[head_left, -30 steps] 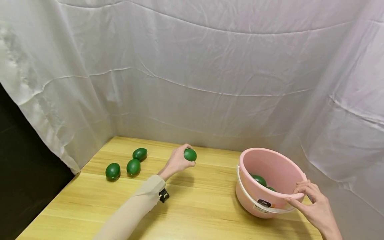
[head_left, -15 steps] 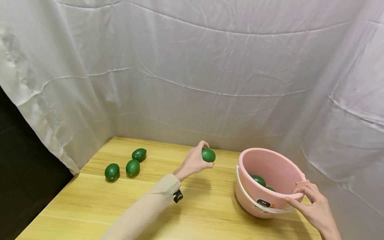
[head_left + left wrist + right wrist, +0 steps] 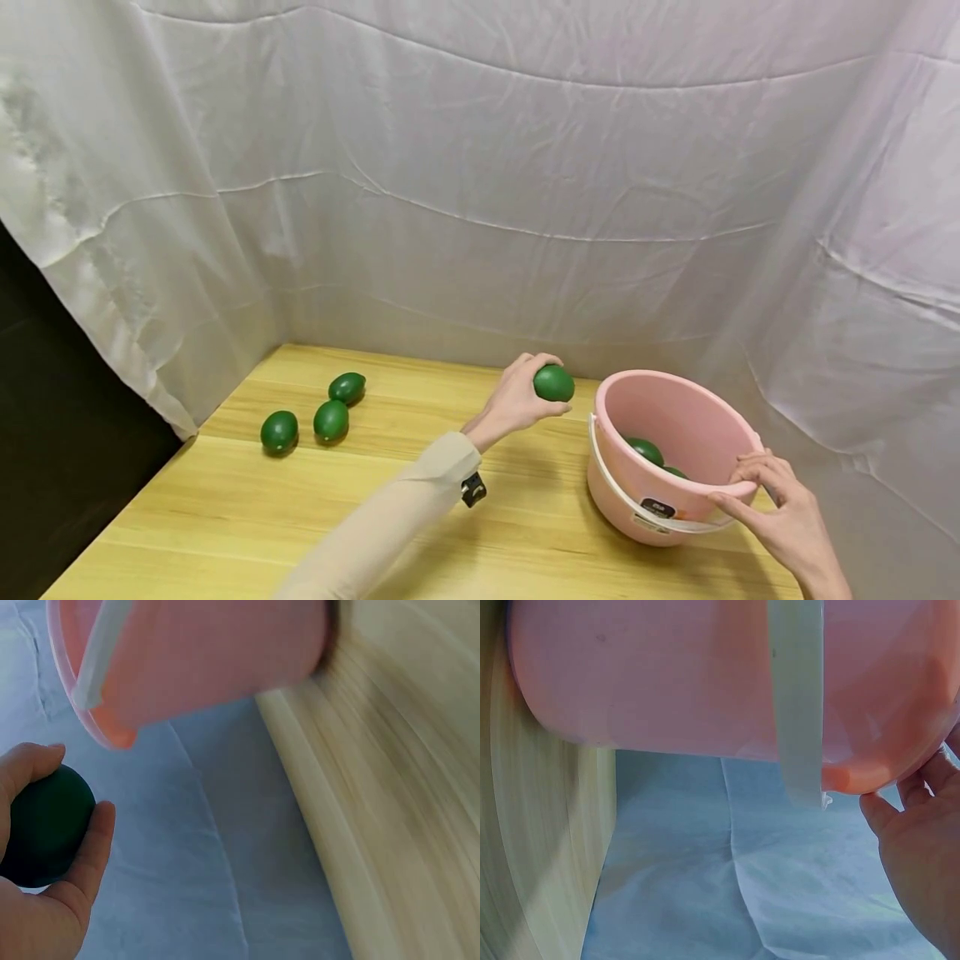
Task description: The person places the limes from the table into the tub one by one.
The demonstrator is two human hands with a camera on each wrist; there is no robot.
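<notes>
1. The left hand (image 3: pixel 517 398) is curled around a round, dark green fruit (image 3: pixel 553 382). It holds the fruit up off the light wooden table (image 3: pixel 225 517).

2. A second ago this hand and its fruit were near the middle of the table. Half a second ago they were closer to the round pink plastic bucket (image 3: pixel 678 417). Now the fruit is just beside the left rim of the bucket, but not over the opening yet.

3. The right hand (image 3: pixel 780 512) has not moved. Its fingers curl over the near right rim of the bucket and grip it. The bucket sits tipped a little on the table in the same spot.

4. At least two green fruits in the bucket (image 3: pixel 647 450) lie at the bottom, as before.

5. Three more green fruits on the table (image 3: pixel 315 414) sit in a little group far to the left, well apart from both hands. They have not moved.

6. So I think the held fruit is almost at the bucket. It looks like it only has to go over the rim and be let go.
</notes>
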